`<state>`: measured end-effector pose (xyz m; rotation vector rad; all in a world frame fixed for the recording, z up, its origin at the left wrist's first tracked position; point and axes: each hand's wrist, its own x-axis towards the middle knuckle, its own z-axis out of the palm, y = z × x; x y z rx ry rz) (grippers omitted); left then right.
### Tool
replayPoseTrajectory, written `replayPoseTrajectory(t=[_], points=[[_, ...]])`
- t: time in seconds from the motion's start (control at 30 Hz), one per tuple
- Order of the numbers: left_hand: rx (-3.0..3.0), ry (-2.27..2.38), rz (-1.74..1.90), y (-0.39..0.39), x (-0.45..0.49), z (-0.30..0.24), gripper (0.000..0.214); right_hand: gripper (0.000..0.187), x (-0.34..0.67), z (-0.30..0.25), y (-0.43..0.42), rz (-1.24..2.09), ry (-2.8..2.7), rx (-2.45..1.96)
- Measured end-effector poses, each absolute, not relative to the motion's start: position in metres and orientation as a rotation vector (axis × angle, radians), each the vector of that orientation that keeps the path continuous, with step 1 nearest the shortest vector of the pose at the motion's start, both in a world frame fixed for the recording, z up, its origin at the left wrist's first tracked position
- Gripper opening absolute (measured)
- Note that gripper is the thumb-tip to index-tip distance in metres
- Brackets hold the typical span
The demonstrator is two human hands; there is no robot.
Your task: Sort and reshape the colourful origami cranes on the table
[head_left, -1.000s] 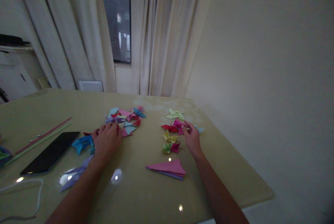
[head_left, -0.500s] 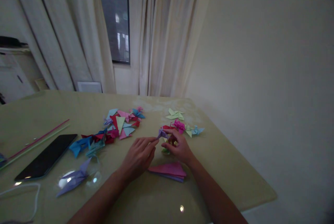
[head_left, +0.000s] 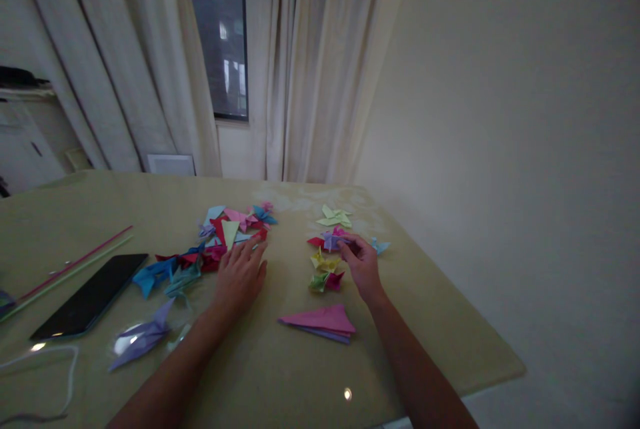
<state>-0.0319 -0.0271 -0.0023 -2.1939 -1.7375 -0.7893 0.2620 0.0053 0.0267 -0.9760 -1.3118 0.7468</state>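
Right hand (head_left: pixel 364 267) is curled, its fingertips pinching a purple paper figure (head_left: pixel 330 240) that lies on the glossy olive table (head_left: pixel 300 375) just beyond them. Left hand (head_left: pixel 241 275) rests flat and spread, fingertips at a heap of folded papers (head_left: pixel 220 242). Between the wrists lies a pink triangle (head_left: pixel 320 319). Beyond both hands, pale curtains (head_left: pixel 310 62) flank a dark window (head_left: pixel 217 29); a bare wall (head_left: pixel 500 115) stands to the right.

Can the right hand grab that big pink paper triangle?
Probably yes: the pink triangle lies uncovered on the table close by the right hand, with nothing between them.
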Motion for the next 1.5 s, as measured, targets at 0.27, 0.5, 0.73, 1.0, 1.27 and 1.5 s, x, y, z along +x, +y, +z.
replayPoseTrajectory(t=[0.27, 0.5, 0.73, 1.0, 1.27, 1.5], points=[[-2.253, -1.974, -0.399, -0.019, -0.049, -0.006, 0.039, 0.037, 0.287, 0.026, 0.021, 0.521, -1.048, -1.081], [-2.474, -1.917, -0.418, -0.012, -0.051, -0.007, 0.032, 0.033, 0.287, 0.021, 0.022, 0.382, -1.152, -1.1], [-2.507, -1.907, -0.589, -0.008, -0.055, -0.01, 0.025, 0.04, 0.27, 0.026, 0.045, 0.399, -1.31, -1.121], [-2.544, -1.93, -0.675, -0.013, -0.055, -0.002, 0.03, 0.038, 0.26, 0.019, 0.029, 0.43, -1.446, -1.117], [-2.51, -2.088, -1.056, -0.008, -0.06, 0.009, 0.015, 0.024, 0.249, 0.024, 0.0, 0.463, -1.569, -1.118], [-2.347, -1.985, -2.169, -0.017, -0.048, 0.03, 0.039, 0.017, 0.237, 0.025, -0.01, 0.487, -1.726, -1.011]])
